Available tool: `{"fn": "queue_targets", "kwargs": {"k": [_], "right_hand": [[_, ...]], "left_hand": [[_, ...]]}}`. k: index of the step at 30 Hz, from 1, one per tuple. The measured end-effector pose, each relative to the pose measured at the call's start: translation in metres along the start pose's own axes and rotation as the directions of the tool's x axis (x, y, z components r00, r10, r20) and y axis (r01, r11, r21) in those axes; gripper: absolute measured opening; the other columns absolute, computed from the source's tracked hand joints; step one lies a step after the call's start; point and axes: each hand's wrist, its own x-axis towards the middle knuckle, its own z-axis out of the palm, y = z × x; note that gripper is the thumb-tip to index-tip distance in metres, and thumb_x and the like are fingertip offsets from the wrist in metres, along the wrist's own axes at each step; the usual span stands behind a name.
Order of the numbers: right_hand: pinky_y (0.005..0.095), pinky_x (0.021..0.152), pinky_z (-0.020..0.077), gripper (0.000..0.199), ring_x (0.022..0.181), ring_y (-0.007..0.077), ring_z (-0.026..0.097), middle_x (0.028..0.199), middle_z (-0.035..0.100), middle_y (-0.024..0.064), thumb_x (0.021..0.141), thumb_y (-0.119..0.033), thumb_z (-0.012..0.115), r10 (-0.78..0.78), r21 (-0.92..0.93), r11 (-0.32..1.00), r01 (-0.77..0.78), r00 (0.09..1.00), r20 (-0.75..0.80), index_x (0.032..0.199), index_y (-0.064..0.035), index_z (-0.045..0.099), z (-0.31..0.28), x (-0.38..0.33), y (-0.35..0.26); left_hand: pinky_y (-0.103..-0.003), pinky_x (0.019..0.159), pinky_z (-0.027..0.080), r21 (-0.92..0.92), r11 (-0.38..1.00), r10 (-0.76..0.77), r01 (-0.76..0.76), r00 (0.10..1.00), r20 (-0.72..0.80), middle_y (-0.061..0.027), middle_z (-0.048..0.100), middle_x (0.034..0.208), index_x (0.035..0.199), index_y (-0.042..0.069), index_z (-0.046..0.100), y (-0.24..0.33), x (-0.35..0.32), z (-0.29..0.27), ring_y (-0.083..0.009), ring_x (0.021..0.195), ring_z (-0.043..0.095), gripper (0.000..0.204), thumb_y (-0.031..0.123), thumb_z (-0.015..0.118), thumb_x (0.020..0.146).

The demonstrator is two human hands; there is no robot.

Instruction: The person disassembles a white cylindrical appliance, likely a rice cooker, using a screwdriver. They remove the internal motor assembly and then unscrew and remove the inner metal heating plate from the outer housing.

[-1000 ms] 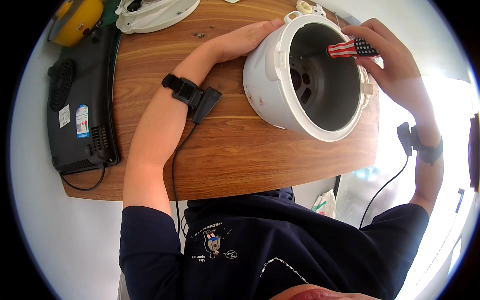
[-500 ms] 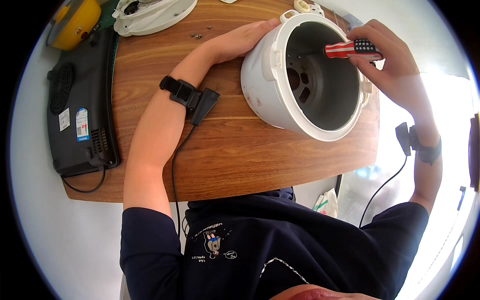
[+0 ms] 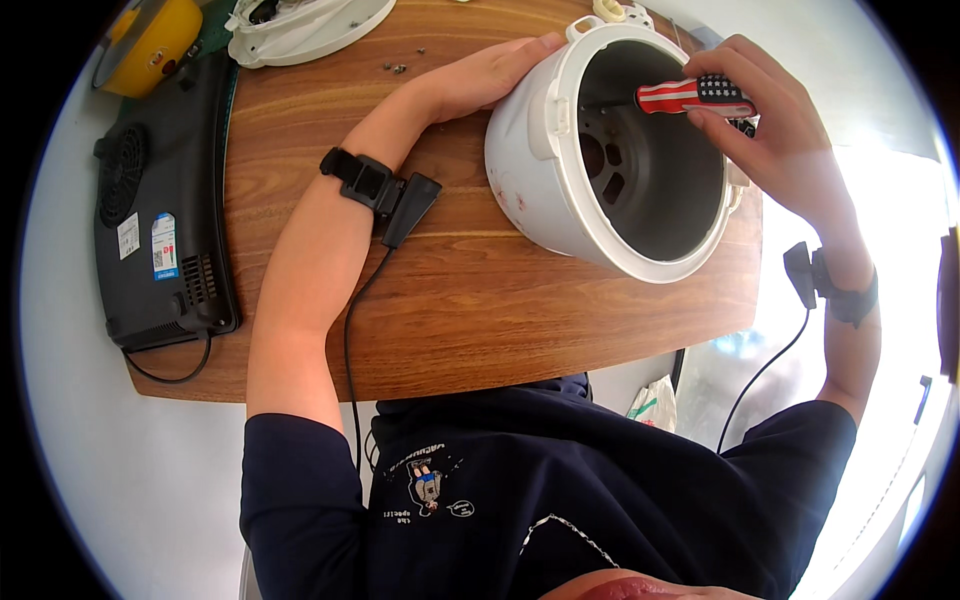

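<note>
A white rice cooker body (image 3: 525, 165) lies tilted on the table, its wide mouth facing me and a little to the right. Inside, the grey wall and a bottom with dark holes show. My left hand (image 3: 490, 78) is closed against its outer left side near the far rim; some fingertips are hidden behind it. Gripped in my right hand (image 3: 775, 135) is a screwdriver (image 3: 680, 97) with a red, white and black star-patterned handle. That handle crosses the right part of the mouth, pointing inward. The screwdriver's tip is hard to make out in the dark interior.
Small screws (image 3: 396, 69) lie on the wooden table (image 3: 430, 310) beyond my left forearm. A black induction cooker (image 3: 165, 200) stands at the left, with a yellow pot (image 3: 160, 45) behind it. At the back are a white lid (image 3: 310, 35) and small white parts (image 3: 612, 10).
My right hand and the screwdriver have moved slightly left, further over the mouth. The rice cooker body has shifted very slightly to the right; my left hand stays on it.
</note>
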Motion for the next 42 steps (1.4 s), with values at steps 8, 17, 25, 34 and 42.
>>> {"fn": "queue_targets", "kwargs": {"k": [8, 17, 25, 34, 42], "right_hand": [[0.0337, 0.086, 0.052, 0.034, 0.097, 0.023, 0.064, 0.108, 0.06, 0.0081, 0.089, -0.001, 0.071, -0.037, -0.006, 0.999, 0.037, 0.997, 0.066, 0.121, -0.0053, 0.062, -0.002, 0.004, 0.004], [0.0334, 0.067, 0.0511, 0.021, 0.07, 0.0219, 0.064, 0.079, 0.067, 0.012, 0.104, -0.022, 0.061, 0.361, -0.084, 0.933, -0.351, 0.896, 0.258, 0.115, -0.0041, 0.065, -0.015, 0.026, -0.009], [0.0382, 0.066, 0.0483, 0.019, 0.069, 0.0292, 0.062, 0.079, 0.066, 0.0153, 0.101, -0.02, 0.063, -0.016, -0.091, 0.995, 0.032, 0.985, 0.17, 0.108, -0.0026, 0.065, -0.011, 0.024, 0.002], [0.0455, 0.076, 0.0513, 0.025, 0.092, 0.0345, 0.064, 0.101, 0.061, 0.0164, 0.101, -0.032, 0.061, -0.12, -0.165, 0.962, 0.219, 0.877, 0.465, 0.099, -0.0065, 0.064, -0.034, 0.039, -0.008], [0.047, 0.084, 0.0505, 0.028, 0.099, 0.0388, 0.064, 0.107, 0.06, 0.0194, 0.104, -0.026, 0.055, -0.02, 0.039, 0.999, 0.021, 0.999, -0.027, 0.12, -0.0028, 0.051, -0.01, 0.01, 0.024]], "left_hand": [[-0.034, 0.097, 0.05, -0.063, 0.998, 0.028, -0.031, 0.999, -0.038, -0.0083, 0.065, 0.128, 0.142, 0.008, 0.055, -0.003, 0.0, 0.005, -0.0165, 0.113, 0.061, 0.064, 0.058, 0.03, 0.109], [-0.033, 0.1, 0.048, -0.058, 0.997, 0.048, -0.049, 0.998, -0.028, -0.0086, 0.066, 0.127, 0.139, 0.007, 0.058, -0.005, 0.003, 0.002, -0.017, 0.114, 0.061, 0.063, 0.056, 0.031, 0.11], [-0.033, 0.103, 0.045, -0.082, 0.974, 0.206, -0.213, 0.975, -0.084, -0.0087, 0.067, 0.126, 0.135, 0.002, 0.06, -0.013, 0.012, 0.01, -0.0172, 0.114, 0.06, 0.056, 0.045, 0.032, 0.111], [-0.032, 0.11, 0.041, -0.046, 0.993, 0.103, -0.107, 0.991, -0.091, -0.0075, 0.06, 0.138, 0.147, 0.002, 0.049, -0.001, 0.005, 0.008, -0.0154, 0.125, 0.054, 0.05, 0.036, 0.038, 0.112], [-0.034, 0.111, 0.041, -0.044, 0.998, 0.046, -0.049, 0.996, -0.071, -0.0093, 0.056, 0.143, 0.15, 0.002, 0.045, -0.02, 0.011, -0.001, -0.0173, 0.128, 0.052, 0.05, 0.028, 0.051, 0.108]]}}
